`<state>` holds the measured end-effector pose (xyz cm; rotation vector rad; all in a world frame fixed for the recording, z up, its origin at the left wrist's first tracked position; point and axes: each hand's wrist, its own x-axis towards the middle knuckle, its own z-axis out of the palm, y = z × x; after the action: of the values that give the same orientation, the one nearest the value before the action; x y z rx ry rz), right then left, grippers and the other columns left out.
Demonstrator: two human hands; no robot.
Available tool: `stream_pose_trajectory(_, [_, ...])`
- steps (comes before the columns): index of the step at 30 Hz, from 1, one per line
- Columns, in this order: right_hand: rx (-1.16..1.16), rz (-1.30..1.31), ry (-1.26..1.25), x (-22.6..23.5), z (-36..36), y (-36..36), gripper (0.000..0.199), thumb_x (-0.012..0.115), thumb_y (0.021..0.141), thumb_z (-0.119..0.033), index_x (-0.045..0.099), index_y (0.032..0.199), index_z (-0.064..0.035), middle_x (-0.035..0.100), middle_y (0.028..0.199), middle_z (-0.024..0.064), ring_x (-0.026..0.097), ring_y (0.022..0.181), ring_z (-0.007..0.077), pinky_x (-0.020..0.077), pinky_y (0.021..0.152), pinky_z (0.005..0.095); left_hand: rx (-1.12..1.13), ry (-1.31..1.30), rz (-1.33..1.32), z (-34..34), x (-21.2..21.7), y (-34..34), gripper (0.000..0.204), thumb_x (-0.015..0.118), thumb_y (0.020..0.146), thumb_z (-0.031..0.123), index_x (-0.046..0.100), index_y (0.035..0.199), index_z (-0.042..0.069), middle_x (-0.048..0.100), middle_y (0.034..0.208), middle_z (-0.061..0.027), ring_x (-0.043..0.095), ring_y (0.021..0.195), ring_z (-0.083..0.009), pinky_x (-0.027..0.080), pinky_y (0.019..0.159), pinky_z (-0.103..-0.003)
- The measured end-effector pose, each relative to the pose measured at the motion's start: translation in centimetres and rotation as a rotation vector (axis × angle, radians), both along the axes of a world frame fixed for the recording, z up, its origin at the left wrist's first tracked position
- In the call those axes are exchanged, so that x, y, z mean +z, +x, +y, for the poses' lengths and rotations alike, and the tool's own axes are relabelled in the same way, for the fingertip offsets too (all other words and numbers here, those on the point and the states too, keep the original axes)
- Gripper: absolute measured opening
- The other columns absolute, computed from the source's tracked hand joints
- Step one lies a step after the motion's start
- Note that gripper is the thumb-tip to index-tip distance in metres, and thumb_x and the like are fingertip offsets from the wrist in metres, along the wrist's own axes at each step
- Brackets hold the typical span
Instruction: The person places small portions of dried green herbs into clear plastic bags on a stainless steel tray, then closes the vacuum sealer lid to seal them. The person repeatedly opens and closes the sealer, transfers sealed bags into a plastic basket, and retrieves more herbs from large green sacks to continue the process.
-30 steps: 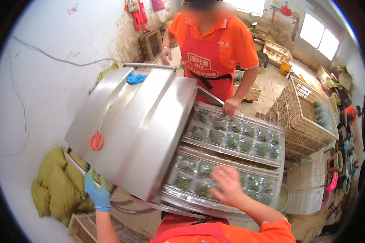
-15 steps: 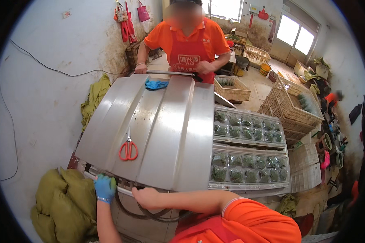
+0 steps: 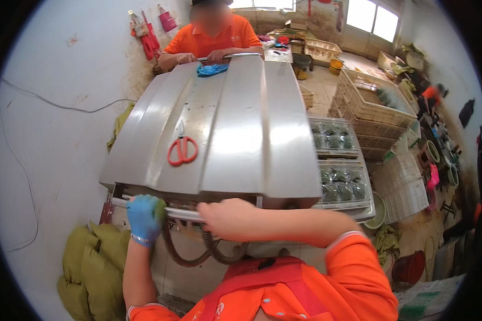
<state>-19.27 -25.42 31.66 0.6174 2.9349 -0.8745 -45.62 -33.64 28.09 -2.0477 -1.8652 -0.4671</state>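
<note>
A broad ridged metal lid (image 3: 235, 139) fills the middle, tilted up along my side so a gap shows under its front edge. My left hand (image 3: 144, 215), in a blue glove, is wrapped round the left part of the lid's front metal bar (image 3: 182, 213). Bare, my right hand (image 3: 225, 218) grips the same bar further right. On top of the lid lie red-handled scissors (image 3: 183, 142) and, at the far end, a crumpled blue glove (image 3: 212, 69). Clear packs of green contents (image 3: 337, 191) sit in rows on the bed, partly hidden under the lid's right side.
A co-worker (image 3: 219, 37) in orange leans over the far bar with both hands at it. Ribbed hoses (image 3: 179, 259) hang below the front bar. Olive sacks (image 3: 93, 267) lie at the left; stacked crates (image 3: 369, 109) stand at the right. Another person (image 3: 432, 95) is further back.
The lid has come up at my side and shifted right, covering more of the packs. My hands stay on the bar and have risen with it. The co-worker has bent lower, both hands now at the far bar.
</note>
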Motion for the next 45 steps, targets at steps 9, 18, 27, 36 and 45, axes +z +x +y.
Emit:
stream_pose_trajectory(9, [-0.667, -0.279, 0.115, -2.7, -1.8, 25.9, 0.058, 0.036, 0.103, -0.054, 0.07, 0.089, -0.0094, 0.071, 0.081, 0.0164, 0.068, 0.076, 0.0402, 0.0528, 0.067, 0.0515, -0.52, -0.396, 0.097, 4.8, -3.0, 16.2, 0.016, 0.07, 0.074, 0.025, 0.058, 0.077, 0.015, 0.064, 0.063, -0.0093, 0.064, 0.058, -0.0331, 0.048, 0.065, -0.05])
stream_pose_trajectory(18, [-0.769, -0.269, 0.231, -21.5, -0.2, 38.9, 0.054, 0.045, 0.102, -0.041, 0.071, 0.066, -0.0096, 0.063, 0.056, 0.0154, 0.064, 0.051, 0.0368, 0.0497, 0.051, 0.0506, -0.545, -0.795, -0.024, 7.2, -19.6, 30.1, 0.012, 0.067, 0.077, 0.026, 0.063, 0.073, 0.015, 0.066, 0.064, -0.0095, 0.067, 0.06, -0.0323, 0.051, 0.06, -0.048])
stream_pose_trajectory(27, [-0.724, -0.24, 0.216, -23.7, -0.7, 39.0, 0.045, 0.053, 0.097, -0.03, 0.063, 0.06, -0.0076, 0.06, 0.056, 0.0169, 0.06, 0.05, 0.0381, 0.0462, 0.05, 0.0496, -0.473, -0.819, -0.227, 6.2, -21.3, 30.9, 0.011, 0.064, 0.077, 0.02, 0.07, 0.08, 0.011, 0.068, 0.073, -0.0159, 0.07, 0.068, -0.0358, 0.056, 0.064, -0.049])
stream_pose_trajectory(36, [-0.107, 0.351, 0.173, -16.8, 0.2, 18.2, 0.029, 0.074, 0.078, -0.006, 0.063, 0.105, -0.0041, 0.066, 0.1, 0.0136, 0.065, 0.088, 0.0332, 0.0518, 0.073, 0.0406, -0.544, -0.221, -0.36, 2.9, -17.2, 22.9, 0.015, 0.063, 0.082, 0.027, 0.064, 0.088, 0.014, 0.063, 0.084, -0.0067, 0.062, 0.081, -0.0263, 0.048, 0.082, -0.042])
stream_pose_trajectory(45, [-0.122, 0.113, 0.083, -19.4, -0.1, -11.5, 0.032, 0.069, 0.088, -0.016, 0.061, 0.118, -0.0119, 0.063, 0.115, 0.0107, 0.068, 0.085, 0.0336, 0.0566, 0.07, 0.0418, 0.297, -0.357, -0.182, -3.6, -22.9, -12.7, 0.05, 0.064, 0.087, 0.041, 0.063, 0.132, 0.018, 0.058, 0.137, -0.0124, 0.045, 0.134, -0.0327, 0.021, 0.119, -0.057])
